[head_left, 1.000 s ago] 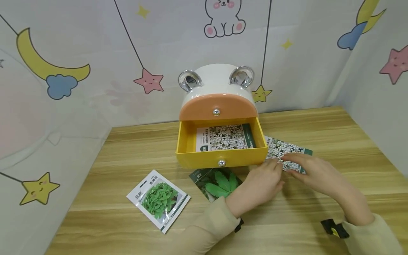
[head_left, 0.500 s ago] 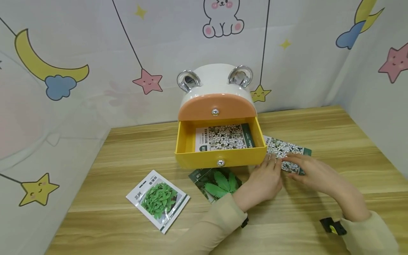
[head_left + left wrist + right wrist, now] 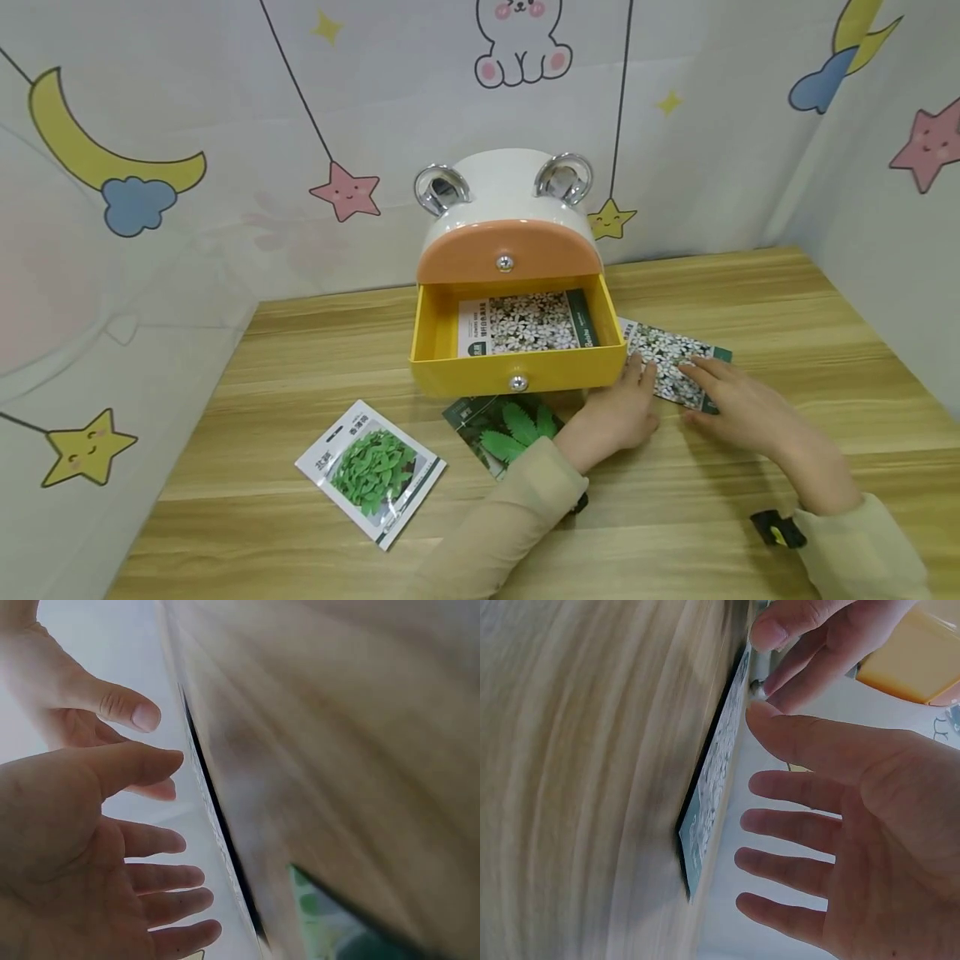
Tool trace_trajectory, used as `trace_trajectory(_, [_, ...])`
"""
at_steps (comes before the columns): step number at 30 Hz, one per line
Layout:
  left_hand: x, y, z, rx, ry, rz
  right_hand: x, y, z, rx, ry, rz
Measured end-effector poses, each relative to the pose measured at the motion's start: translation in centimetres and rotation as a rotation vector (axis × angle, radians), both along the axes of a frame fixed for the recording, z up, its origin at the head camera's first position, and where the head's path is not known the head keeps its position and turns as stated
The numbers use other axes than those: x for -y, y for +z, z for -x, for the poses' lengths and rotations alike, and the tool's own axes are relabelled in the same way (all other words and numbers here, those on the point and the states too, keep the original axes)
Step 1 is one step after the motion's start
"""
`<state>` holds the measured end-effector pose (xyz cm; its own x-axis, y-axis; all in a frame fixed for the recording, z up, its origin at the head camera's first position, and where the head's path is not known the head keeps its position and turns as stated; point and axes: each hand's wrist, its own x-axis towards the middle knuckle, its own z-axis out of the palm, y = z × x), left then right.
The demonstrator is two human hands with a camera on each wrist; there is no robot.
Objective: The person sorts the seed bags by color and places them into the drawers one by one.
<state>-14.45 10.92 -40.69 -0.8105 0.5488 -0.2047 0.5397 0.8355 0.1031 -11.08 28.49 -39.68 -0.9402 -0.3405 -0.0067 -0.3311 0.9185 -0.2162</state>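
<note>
A seed packet printed with white flowers point(image 3: 672, 360) lies flat on the table, its left end partly hidden by the yellow drawer point(image 3: 465, 379). Over its near left edge is my left hand point(image 3: 613, 421), fingers apart and extended. My right hand point(image 3: 753, 417) reaches over the packet's right end with its fingers loosely spread. Neither hand grips anything; in the right wrist view the fingers appear just clear of the packet point(image 3: 714, 776). A second white-flower packet point(image 3: 528, 323) rests inside the drawer.
The drawer juts from a white cabinet point(image 3: 510, 187) with an orange upper drawer point(image 3: 480, 260) and silver ears. A green-leaf packet point(image 3: 498, 437) lies partly under the left arm and drawer. Farther left lies a mint-like seed packet point(image 3: 372, 475). A patterned curtain point(image 3: 262, 100) stands behind the table.
My hands have drawn apart: the left went slightly left and toward the drawer, its fingers straightening, while the right opened a little. The packets and drawer have stayed put.
</note>
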Motion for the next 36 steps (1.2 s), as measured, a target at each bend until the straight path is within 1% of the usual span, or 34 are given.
trace_trajectory(3, [0.0,0.0,0.2,0.019,-0.005,-0.021,-0.1,-0.2,0.1,0.004,-0.003,-0.010])
trace_trajectory(7, [-0.2,0.1,0.6,0.055,-0.003,-0.015,-0.2,-0.4,0.2,0.006,-0.006,-0.016])
trace_trajectory(13, [-0.6,0.0,1.5,0.150,0.021,0.002,-0.2,-0.7,0.4,0.004,-0.004,-0.016])
trace_trajectory(16, [-0.8,0.0,1.8,0.189,0.037,-0.016,-0.3,-0.9,0.5,0.002,-0.002,-0.012])
trace_trajectory(20, [-0.9,0.0,2.0,0.246,0.067,-0.076,-0.4,-1.2,0.6,0.008,-0.010,-0.015])
trace_trajectory(23, [-1.0,0.0,2.1,0.261,0.069,-0.093,-0.5,-1.4,0.6,0.015,-0.017,-0.017])
trace_trajectory(28, [-1.2,-0.1,2.2,0.257,0.070,-0.089,-0.7,-1.6,0.7,0.028,-0.030,-0.012])
trace_trajectory(32, [-1.3,-0.1,2.3,0.254,0.078,-0.071,-0.8,-1.8,0.8,0.043,-0.034,-0.009])
trace_trajectory(36, [-1.3,0.0,2.2,0.256,0.068,-0.043,-1.0,-1.8,0.9,0.025,-0.025,0.010])
